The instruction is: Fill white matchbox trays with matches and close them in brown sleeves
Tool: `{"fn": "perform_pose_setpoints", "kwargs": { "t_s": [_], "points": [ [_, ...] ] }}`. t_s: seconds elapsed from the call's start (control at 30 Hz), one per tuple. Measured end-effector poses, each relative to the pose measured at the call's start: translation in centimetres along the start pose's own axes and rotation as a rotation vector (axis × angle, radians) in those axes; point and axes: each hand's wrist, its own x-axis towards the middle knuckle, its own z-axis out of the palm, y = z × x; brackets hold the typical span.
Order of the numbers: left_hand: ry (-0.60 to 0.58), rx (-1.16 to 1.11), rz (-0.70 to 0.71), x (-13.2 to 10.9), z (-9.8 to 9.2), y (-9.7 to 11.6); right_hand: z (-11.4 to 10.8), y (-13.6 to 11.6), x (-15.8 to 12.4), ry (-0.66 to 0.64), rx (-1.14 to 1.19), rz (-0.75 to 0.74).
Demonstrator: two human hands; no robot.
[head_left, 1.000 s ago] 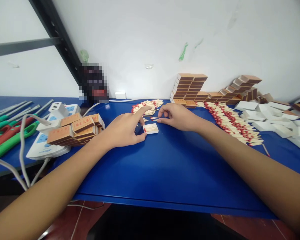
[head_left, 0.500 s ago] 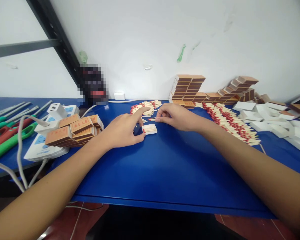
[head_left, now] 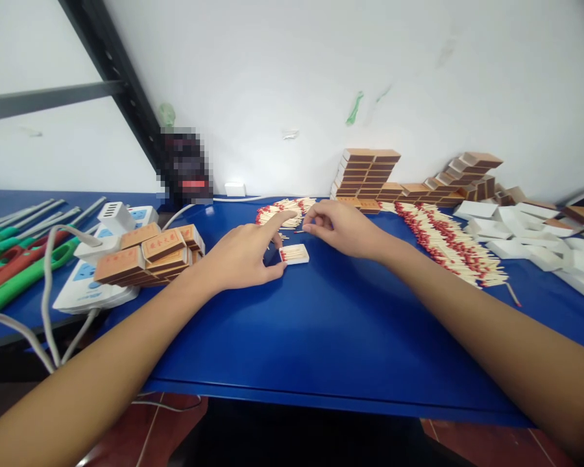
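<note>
A small white matchbox tray [head_left: 300,260] lies on the blue table with a few red-headed matches [head_left: 292,251] inside. My left hand [head_left: 246,256] has its thumb and a finger closed about the tray's left end, while its index finger stretches above it. Just beyond the tray, my right hand [head_left: 343,227] is pinched together. A thin stick, apparently a match [head_left: 299,231], pokes from its fingertips; the tips themselves are partly hidden. Behind both hands lies a loose heap of matches [head_left: 292,209], with some of it covered by the left hand.
Brown matchboxes [head_left: 367,172] are stacked along the wall. A long band of matches [head_left: 450,243] and white trays [head_left: 520,227] lie to the right. At left, more matchboxes [head_left: 163,246] rest by a power strip [head_left: 92,288] with cables, beside green- and red-handled tools [head_left: 26,266].
More matches show in the tray now. My right hand stays close to the heap, with less of a match showing at its fingertips. The view has shifted slightly.
</note>
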Motion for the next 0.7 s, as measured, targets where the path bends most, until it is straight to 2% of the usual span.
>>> {"fn": "perform_pose_setpoints", "kwargs": {
  "t_s": [0.2, 0.33, 0.5, 0.7],
  "points": [
    [0.0, -0.004, 0.006, 0.0, 0.1, -0.1, 0.9, 1.9, 0.2, -0.029, -0.057, 0.021],
    [-0.009, 0.005, 0.006, 0.0, 0.1, 0.0, 1.6, 1.2, 0.3, -0.042, -0.048, -0.007],
    [0.002, -0.004, 0.01, 0.0, 0.2, -0.1, 2.7, 0.0, 1.3, 0.006, -0.068, -0.046],
    [-0.002, -0.007, -0.003, 0.0, 0.1, -0.1, 3.6, 0.2, 1.7, 0.058, -0.031, -0.091]
  ]
}}
